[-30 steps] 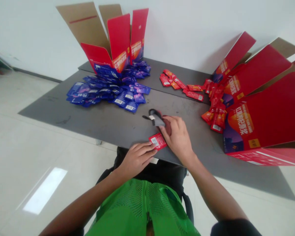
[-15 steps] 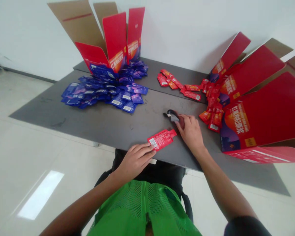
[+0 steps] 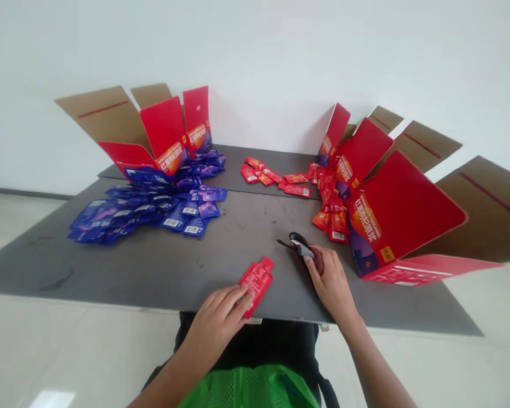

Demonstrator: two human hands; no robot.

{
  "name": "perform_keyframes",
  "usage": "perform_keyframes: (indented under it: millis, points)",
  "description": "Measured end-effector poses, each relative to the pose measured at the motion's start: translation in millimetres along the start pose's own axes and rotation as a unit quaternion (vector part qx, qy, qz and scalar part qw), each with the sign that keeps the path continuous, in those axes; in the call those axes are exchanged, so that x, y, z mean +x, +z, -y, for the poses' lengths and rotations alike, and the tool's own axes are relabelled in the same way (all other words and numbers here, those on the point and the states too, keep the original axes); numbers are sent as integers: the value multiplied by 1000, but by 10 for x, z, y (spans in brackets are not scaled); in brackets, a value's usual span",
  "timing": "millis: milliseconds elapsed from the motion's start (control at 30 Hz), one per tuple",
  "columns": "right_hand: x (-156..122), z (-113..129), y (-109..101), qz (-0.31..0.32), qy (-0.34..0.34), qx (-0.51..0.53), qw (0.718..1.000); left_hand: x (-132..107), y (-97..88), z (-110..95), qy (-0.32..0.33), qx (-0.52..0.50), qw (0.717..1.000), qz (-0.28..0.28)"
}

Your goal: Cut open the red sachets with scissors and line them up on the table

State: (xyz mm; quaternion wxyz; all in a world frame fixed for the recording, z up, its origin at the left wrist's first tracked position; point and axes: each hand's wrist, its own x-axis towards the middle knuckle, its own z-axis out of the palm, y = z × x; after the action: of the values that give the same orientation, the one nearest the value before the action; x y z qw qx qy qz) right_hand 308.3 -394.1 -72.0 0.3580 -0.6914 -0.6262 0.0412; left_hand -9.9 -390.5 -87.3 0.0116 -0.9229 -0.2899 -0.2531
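Observation:
Under the fingers of my left hand (image 3: pixel 216 321) lies a red sachet (image 3: pixel 257 285), pressed flat on the grey table near its front edge, its lower end partly hidden. My right hand (image 3: pixel 330 281) grips a small dark hand tool (image 3: pixel 301 245) with a pale grey part, and a reddish-brown piece (image 3: pixel 317 263) shows beside my palm. I cannot tell exactly what the tool is. A gap of table separates the two hands.
Blue sachets (image 3: pixel 148 212) lie heaped at the table's left, below an open red carton (image 3: pixel 164 133). Red sachets (image 3: pixel 276 177) are scattered at the back and spill toward open red cartons (image 3: pixel 402 212) at the right. My green mesh vest (image 3: pixel 250 390) shows below the table edge.
The red sachet has turned from lying crosswise to nearly upright under my left fingers. The view has tilted up, so the table sits lower in the picture. My right hand stays near the same spot.

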Motion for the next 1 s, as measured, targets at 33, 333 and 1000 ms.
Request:
perform_keyframes:
  millis: [33,333,1000]
  points:
    - [-54,-14,-18,-7,8,4,1000,-21,-28,1,8,-5,1000,-5]
    - [-153,2,-38,-9,18,6,1000,417,-298,200,-8,-29,988,-149]
    - [-182,6,44,-43,3,6,999,3488,1161,-208,309,152,939,18]
